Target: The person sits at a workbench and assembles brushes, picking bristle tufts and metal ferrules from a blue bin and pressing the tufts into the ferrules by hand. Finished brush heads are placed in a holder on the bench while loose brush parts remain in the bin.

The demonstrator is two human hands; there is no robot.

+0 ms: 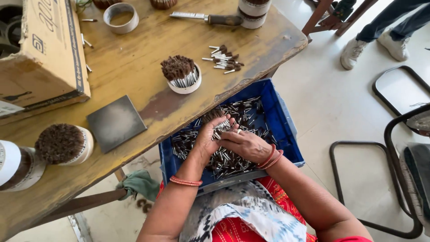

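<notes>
my left hand (pixel 207 140) grasps a brush bundle (pixel 220 128); right hand (pixel 245 145) steadies it; loose pieces may slip into crate (pixel 277 117) at 6 o'clock.

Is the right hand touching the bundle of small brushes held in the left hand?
Touching. The head view shows the right hand with its fingers laid on the bundle of small brushes that the left hand cups.

I see bare forearms; the left hand (pixel 207 142) wears thin orange-red bangles at the wrist, the right hand (pixel 244 145) too. Lower down, a red garment with perhaps a blue-white patterned cloth.
</notes>
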